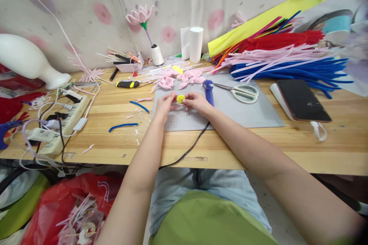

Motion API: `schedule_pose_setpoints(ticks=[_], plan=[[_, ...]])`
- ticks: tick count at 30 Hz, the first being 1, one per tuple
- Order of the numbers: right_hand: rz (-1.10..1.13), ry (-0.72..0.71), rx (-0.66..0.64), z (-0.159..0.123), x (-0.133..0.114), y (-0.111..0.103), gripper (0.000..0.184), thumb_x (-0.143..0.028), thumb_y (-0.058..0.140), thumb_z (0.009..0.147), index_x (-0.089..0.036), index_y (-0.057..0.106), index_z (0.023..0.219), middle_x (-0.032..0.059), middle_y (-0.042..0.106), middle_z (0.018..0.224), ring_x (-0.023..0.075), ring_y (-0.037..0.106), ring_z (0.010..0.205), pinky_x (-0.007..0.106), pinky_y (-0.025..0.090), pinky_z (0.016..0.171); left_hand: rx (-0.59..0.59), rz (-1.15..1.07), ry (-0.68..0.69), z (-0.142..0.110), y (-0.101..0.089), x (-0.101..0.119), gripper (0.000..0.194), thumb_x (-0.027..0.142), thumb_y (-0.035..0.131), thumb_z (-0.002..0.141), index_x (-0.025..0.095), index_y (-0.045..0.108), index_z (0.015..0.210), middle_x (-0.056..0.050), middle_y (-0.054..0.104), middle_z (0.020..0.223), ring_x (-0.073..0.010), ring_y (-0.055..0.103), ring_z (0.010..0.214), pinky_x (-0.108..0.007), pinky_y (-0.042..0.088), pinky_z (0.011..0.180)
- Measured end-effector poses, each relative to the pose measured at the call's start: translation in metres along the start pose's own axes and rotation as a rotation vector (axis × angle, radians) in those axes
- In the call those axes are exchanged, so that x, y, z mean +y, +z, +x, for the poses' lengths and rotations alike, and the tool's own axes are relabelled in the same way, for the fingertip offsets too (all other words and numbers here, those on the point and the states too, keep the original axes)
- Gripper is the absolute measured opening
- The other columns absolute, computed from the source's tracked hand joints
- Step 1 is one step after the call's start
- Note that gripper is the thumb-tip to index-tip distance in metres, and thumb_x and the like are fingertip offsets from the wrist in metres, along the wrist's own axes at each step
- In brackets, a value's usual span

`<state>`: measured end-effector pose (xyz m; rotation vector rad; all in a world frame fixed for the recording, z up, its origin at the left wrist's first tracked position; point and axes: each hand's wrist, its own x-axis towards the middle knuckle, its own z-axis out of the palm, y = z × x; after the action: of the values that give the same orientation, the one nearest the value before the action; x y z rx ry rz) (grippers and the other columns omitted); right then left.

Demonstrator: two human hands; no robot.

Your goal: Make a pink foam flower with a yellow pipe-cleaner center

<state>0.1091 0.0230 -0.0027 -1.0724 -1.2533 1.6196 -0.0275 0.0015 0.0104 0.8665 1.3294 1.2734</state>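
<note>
Arms point(145, 160) stretched forward, converging; fingers point(189, 101) bent.

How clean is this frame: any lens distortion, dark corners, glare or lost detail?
Head view: the right forearm looks stretched toward the lower right corner; the right-hand corners darken; light over the table looks soft, without harsh shadows; the yellow disc is readable, though too small for fine texture.

No lettering, brand or number is showing clearly enough to be read. The white adapter point(42, 135) at the power strip point(77, 111) is bearing tiny print, too blurred to make out; the red plastic bag point(54, 203) is carrying a pale, unreadable outlined mark point(107, 190).
</note>
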Motion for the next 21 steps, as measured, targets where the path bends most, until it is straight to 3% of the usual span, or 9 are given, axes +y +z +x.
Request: schedule_pose_setpoints(ticks=[4,8,13,18,21], plan=[[-0.007,0.014,-0.003,-0.001,-0.001,0.001,0.014,-0.004,0.063,0.070,-0.013,0.054,0.065,-0.0031,0.057,0.053,0.0075,0.055,0.051,0.017,0.046,0.044,0.005,0.061,0.034,0.002,0.000,-0.005,0.024,0.031,0.076,0.060,0.012,0.064,0.067,-0.002,0.063,0.064,-0.0098,0.056,0.060,-0.022,0.048,0.055],[-0.008,0.043,0.001,-0.003,-0.002,0.003,0.015,-0.001,0.060,0.072,-0.013,0.053,0.066,-0.0037,0.056,0.051,0.0059,0.052,0.046,0.015,0.045,0.042,0.047,0.085,0.064,0.005,0.005,-0.014,0.020,0.028,0.072,0.066,0.011,0.061,0.064,0.001,0.057,0.057,-0.0075,0.050,0.051,-0.023,0.046,0.053],[0.019,0.057,0.004,-0.004,-0.004,0.002,0.015,0.001,0.060,0.071,-0.012,0.054,0.066,-0.0032,0.057,0.052,0.0051,0.052,0.044,0.015,0.045,0.041,0.046,0.093,0.092,0.005,0.009,-0.018,0.025,0.034,0.071,0.068,0.012,0.059,0.065,0.002,0.055,0.056,-0.0068,0.049,0.050,-0.021,0.047,0.051],[0.034,0.039,-0.012,-0.002,-0.002,0.000,0.017,-0.005,0.069,0.067,-0.013,0.054,0.065,-0.0027,0.057,0.052,0.0062,0.054,0.047,0.015,0.047,0.043,0.061,0.070,0.032,0.003,0.005,-0.007,0.041,0.051,0.066,0.069,0.011,0.060,0.067,-0.001,0.056,0.057,-0.0075,0.052,0.056,-0.020,0.049,0.053],[0.023,0.042,-0.002,-0.001,-0.001,-0.002,0.017,-0.005,0.068,0.068,-0.013,0.054,0.065,-0.0028,0.057,0.052,0.0060,0.053,0.045,0.016,0.046,0.042,0.013,0.094,0.032,0.002,0.002,-0.005,0.038,0.049,0.071,0.065,0.012,0.062,0.066,-0.002,0.059,0.062,-0.0087,0.054,0.059,-0.022,0.050,0.055]])
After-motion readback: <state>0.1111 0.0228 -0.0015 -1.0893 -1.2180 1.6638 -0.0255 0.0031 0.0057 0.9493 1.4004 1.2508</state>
